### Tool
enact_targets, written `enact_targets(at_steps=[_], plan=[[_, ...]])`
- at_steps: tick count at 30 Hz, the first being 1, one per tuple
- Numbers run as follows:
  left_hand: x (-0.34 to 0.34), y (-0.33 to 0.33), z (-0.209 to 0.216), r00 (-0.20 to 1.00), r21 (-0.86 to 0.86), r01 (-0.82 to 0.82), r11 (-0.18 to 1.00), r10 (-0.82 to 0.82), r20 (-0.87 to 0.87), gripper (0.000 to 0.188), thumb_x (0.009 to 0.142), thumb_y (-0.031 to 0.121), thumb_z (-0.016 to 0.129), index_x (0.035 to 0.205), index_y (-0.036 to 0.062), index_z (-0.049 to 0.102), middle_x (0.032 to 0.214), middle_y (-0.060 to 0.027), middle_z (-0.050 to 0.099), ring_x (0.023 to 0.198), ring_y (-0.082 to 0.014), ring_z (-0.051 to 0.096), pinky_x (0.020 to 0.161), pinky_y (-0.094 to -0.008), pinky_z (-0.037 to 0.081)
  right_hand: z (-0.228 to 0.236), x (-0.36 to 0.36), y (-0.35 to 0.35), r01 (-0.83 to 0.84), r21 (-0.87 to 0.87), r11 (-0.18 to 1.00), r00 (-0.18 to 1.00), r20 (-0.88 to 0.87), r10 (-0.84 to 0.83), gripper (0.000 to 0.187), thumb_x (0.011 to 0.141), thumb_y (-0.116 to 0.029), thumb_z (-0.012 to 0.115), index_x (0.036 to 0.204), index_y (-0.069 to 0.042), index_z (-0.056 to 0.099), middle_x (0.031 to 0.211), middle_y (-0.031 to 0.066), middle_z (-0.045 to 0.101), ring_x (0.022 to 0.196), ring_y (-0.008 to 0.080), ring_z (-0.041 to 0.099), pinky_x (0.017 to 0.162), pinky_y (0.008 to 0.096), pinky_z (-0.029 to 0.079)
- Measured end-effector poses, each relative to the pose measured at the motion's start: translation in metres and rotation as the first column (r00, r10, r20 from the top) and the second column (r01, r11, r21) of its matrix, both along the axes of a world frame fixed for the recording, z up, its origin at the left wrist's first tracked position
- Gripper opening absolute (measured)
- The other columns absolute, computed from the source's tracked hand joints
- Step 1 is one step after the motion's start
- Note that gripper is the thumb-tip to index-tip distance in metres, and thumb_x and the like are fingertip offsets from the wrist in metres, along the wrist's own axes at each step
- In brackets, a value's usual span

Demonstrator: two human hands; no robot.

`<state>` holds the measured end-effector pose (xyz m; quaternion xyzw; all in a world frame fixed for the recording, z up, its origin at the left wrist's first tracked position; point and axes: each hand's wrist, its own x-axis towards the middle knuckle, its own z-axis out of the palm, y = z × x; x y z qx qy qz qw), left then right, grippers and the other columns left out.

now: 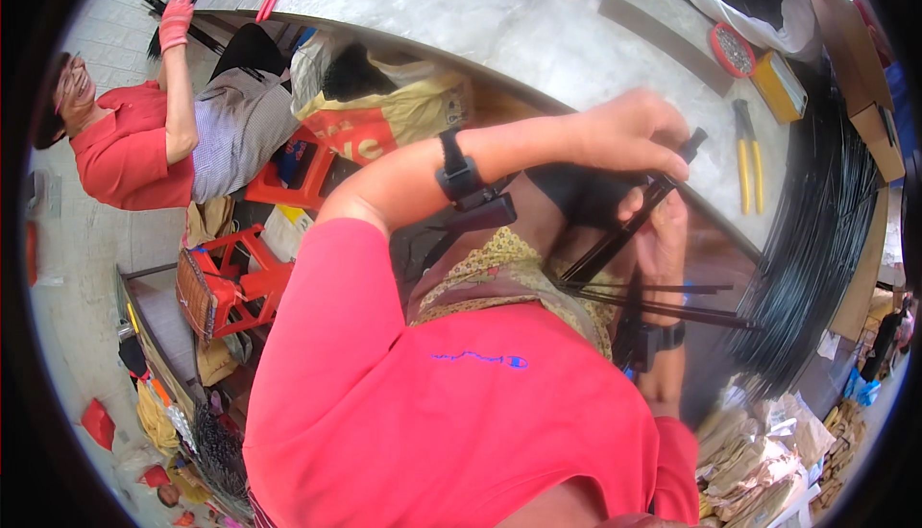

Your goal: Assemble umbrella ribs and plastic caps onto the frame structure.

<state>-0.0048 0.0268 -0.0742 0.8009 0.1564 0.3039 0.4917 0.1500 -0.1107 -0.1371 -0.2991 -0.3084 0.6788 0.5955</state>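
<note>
My left hand (629,132) reaches across from the left, fingers curled at the upper end of a bundle of thin black rods (615,240). Just below it, my right hand (661,230) is closed around the same bundle, which slants down toward my lap. More thin black rods (682,300) stick out sideways to the right under my right hand. Both hands are close together over the table's near edge, and the left one is slightly smeared. Exactly how the left fingers meet the rods is partly hidden.
On the pale tabletop (519,24) lie yellow-handled pliers (747,158), a red bowl of small parts (733,50), a yellow box (778,86) and a grey strip (663,40). Long black rods (807,240) fill the right side. At left sits a co-worker (144,144); red stools (240,278) stand nearer.
</note>
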Motion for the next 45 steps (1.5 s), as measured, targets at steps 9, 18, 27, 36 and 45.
enact_targets(at_steps=[9,18,27,36,45], plan=[[0.002,0.008,-0.005,0.978,-0.575,0.186,0.796,-0.209,0.027,0.018,0.083,0.02,0.078,0.084,0.0055,0.068,0.071,0.0038,0.061,0.066,-0.0033,0.052,0.055,-0.0203,0.037,0.003,-0.004,-0.001,-0.036,0.007,0.999,0.999,-0.028,0.037,0.044,0.088,-0.03,0.074,0.113,0.001,0.055,0.089,0.0124,0.064,0.08,0.0222,0.065,0.076,0.0334,0.053],[0.007,0.006,-0.021,0.994,0.159,0.003,0.987,-0.02,0.104,0.024,0.087,0.024,0.075,0.085,0.002,0.065,0.073,0.0036,0.062,0.065,-0.0038,0.054,0.058,-0.0221,0.041,0.0,-0.004,-0.001,0.019,-0.011,1.0,0.999,-0.028,-0.019,0.044,0.089,-0.029,0.073,0.116,0.002,0.055,0.09,0.0133,0.064,0.08,0.0232,0.065,0.077,0.0349,0.054],[-0.006,0.012,-0.019,0.972,-0.485,0.206,0.85,-0.235,0.001,0.024,0.087,0.023,0.072,0.088,0.0008,0.065,0.076,-0.0014,0.062,0.072,-0.0094,0.057,0.064,-0.028,0.047,0.003,-0.01,-0.001,-0.029,-0.002,1.0,1.0,-0.012,0.029,0.041,0.09,-0.029,0.072,0.113,0.001,0.055,0.089,0.0131,0.064,0.08,0.0232,0.065,0.075,0.034,0.054],[-0.007,0.009,-0.011,0.975,-0.473,0.206,0.857,-0.223,0.02,0.019,0.087,0.024,0.074,0.086,0.0061,0.068,0.073,0.0044,0.061,0.069,-0.0026,0.053,0.057,-0.0218,0.041,-0.001,-0.007,-0.002,-0.044,0.011,0.999,0.998,-0.045,0.045,0.041,0.091,-0.03,0.071,0.113,0.0,0.055,0.086,0.0118,0.063,0.078,0.0223,0.064,0.074,0.0335,0.053],[-0.006,0.002,0.003,0.988,-0.593,0.15,0.791,-0.148,0.052,0.024,0.083,0.026,0.079,0.082,0.006,0.065,0.071,0.0047,0.061,0.065,-0.002,0.054,0.054,-0.0197,0.039,0.003,-0.007,-0.001,-0.035,-0.012,0.999,0.998,-0.061,0.034,0.051,0.09,-0.029,0.072,0.125,0.003,0.052,0.087,0.0114,0.063,0.078,0.0221,0.064,0.074,0.0326,0.053]])
